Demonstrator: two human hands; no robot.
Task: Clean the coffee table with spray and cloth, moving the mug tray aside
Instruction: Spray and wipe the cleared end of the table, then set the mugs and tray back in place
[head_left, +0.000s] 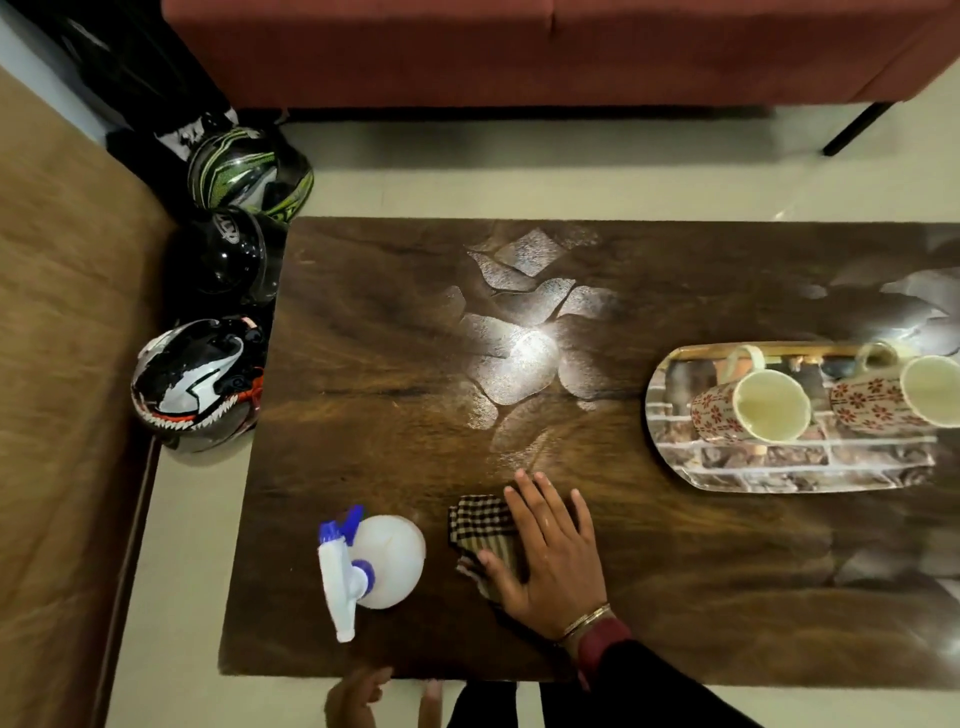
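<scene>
The dark wooden coffee table (395, 374) fills the middle of the head view, with a bright glare patch at its centre. My right hand (550, 551) lies flat, fingers spread, on a checked cloth (480, 519) near the front edge. A white spray bottle (379, 561) with a blue and white trigger head stands just left of the cloth, untouched. At the right end sits an oval patterned tray (737, 473) carrying two cream mugs (753, 410) with red flower prints. My left hand (358, 699) hangs below the table's front edge, fingers apart, holding nothing.
Three motorcycle helmets (202, 384) are stacked on the floor against the table's left end. A red sofa (519, 52) runs along the far side, with a black leg (857, 130) at the right. A brown rug-like surface (62, 364) lies at the left.
</scene>
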